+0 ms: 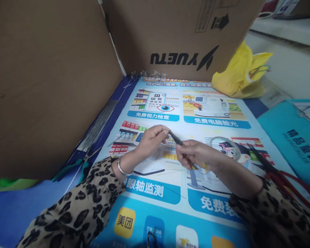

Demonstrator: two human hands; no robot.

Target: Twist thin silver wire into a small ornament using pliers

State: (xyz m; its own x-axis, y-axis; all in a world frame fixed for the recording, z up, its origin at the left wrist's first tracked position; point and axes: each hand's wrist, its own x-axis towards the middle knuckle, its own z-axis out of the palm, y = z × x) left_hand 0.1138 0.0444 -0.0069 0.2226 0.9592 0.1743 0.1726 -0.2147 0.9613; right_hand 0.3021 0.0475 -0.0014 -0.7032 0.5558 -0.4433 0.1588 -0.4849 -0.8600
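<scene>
Over the middle of a printed poster (181, 132), my right hand (193, 153) is closed around dark pliers (176, 138) with yellow on the handles. Their narrow tip points up and left to the fingertips of my left hand (153, 139). That hand is pinched closed at the tip, and what it holds there is too small to make out. Thin wires (167, 170) lie or hang below the hands, over the poster.
Cardboard (181, 38) stands at the back and left. Wire bundle (98, 125) and green-handled pliers (84, 163) lie left. Right are red-handled scissors (284, 179), a teal box (289, 131) and a yellow bag (237, 77). Small wire pieces (147, 74) lie at the back.
</scene>
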